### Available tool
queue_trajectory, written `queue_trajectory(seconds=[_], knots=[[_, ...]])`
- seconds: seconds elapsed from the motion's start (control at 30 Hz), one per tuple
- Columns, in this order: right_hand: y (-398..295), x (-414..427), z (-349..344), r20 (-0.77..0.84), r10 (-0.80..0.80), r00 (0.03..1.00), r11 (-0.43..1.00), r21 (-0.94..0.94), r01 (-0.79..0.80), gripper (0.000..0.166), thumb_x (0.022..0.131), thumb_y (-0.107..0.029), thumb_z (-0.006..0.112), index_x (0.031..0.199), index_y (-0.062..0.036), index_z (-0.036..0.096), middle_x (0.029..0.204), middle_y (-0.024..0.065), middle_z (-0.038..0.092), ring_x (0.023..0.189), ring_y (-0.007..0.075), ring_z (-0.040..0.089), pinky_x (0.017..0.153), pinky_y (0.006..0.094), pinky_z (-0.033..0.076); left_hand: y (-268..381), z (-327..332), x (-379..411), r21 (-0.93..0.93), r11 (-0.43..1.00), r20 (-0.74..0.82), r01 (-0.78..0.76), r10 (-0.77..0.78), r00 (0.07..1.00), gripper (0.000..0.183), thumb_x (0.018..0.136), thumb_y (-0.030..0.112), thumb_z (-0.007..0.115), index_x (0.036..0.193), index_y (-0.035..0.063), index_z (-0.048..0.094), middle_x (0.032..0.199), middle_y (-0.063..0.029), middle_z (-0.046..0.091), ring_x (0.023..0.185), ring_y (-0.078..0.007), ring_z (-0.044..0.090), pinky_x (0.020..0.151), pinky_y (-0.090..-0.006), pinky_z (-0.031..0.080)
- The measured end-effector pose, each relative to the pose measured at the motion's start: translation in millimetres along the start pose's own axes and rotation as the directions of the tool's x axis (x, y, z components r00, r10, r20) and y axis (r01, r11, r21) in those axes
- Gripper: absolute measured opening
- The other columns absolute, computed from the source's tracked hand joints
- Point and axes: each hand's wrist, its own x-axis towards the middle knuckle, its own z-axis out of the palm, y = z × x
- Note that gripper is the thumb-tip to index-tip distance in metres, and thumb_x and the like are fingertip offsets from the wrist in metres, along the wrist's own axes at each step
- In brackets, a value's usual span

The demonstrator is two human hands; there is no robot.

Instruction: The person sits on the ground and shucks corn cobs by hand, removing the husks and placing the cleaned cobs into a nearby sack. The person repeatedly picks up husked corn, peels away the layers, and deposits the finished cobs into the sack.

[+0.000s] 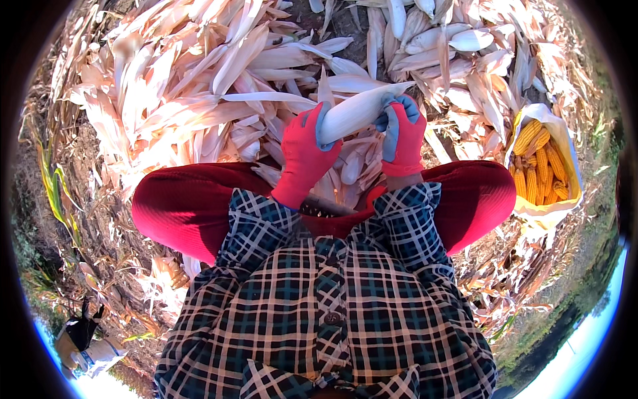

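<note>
An ear of corn in its pale husk is held slantwise above my lap, its pointed tip up to the right. My left hand, in a red glove with a grey palm, wraps the thick lower end. Near the tip, my right hand in a matching glove has its bent fingers on the husk; a small part of the ear is hidden behind them. Below the ear, loose husks lie between my crossed legs.
A big heap of dry husks spreads in front and to the left. Several unopened ears lie at the front right. Beside my right knee stands an open sack holding husked yellow corn cobs. Green leaves stick up at far left.
</note>
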Motion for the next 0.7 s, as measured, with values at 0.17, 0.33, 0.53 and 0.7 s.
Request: queue_trajectory(seconds=[0.17,0.33,0.53,0.7], knots=[[10,-4,-1,0.053,0.110,0.993,0.963,0.242,-0.120,0.012,0.089,-0.017,0.057,0.082,-0.0083,0.060,0.062,-0.0016,0.054,0.050,0.0057,0.047,0.047,0.0189,0.037,0,24,-16,-0.705,0.490,0.468,0.513,-0.222,0.856,0.069,0.067,0.014,0.077,0.128,0.0047,0.046,0.117,-0.0099,0.057,0.109,-0.0192,0.053,0.092,-0.0327,0.042],[8,-1,-4,0.152,0.181,0.972,0.893,0.389,-0.228,0.014,0.090,-0.019,0.055,0.082,-0.0084,0.059,0.061,-0.0011,0.055,0.051,0.0057,0.049,0.047,0.0191,0.037,9,11,-8,-0.734,0.403,0.522,0.547,-0.182,0.833,0.058,0.083,0.007,0.064,0.134,0.0048,0.038,0.120,-0.0071,0.053,0.111,-0.0151,0.050,0.091,-0.0269,0.044],[18,-25,9,0.338,0.185,0.923,0.977,0.036,-0.210,0.011,0.091,-0.017,0.054,0.087,-0.0076,0.060,0.064,-0.0006,0.058,0.053,0.0052,0.051,0.049,0.0182,0.039,23,-12,10,-0.839,0.404,0.304,0.365,-0.209,0.930,0.032,0.097,0.013,0.045,0.128,0.0035,0.048,0.104,-0.0020,0.056,0.092,-0.0079,0.051,0.083,-0.0223,0.043],[22,-32,8,0.366,0.315,0.876,0.933,0.051,-0.357,0.010,0.091,-0.015,0.054,0.090,-0.0066,0.059,0.063,-0.0006,0.058,0.052,0.0063,0.054,0.051,0.0182,0.043,5,0,3,-0.719,0.653,0.111,0.237,-0.230,0.967,0.027,0.098,0.018,0.045,0.116,0.0015,0.056,0.097,-0.0062,0.060,0.088,-0.0132,0.056,0.080,-0.0258,0.045]])
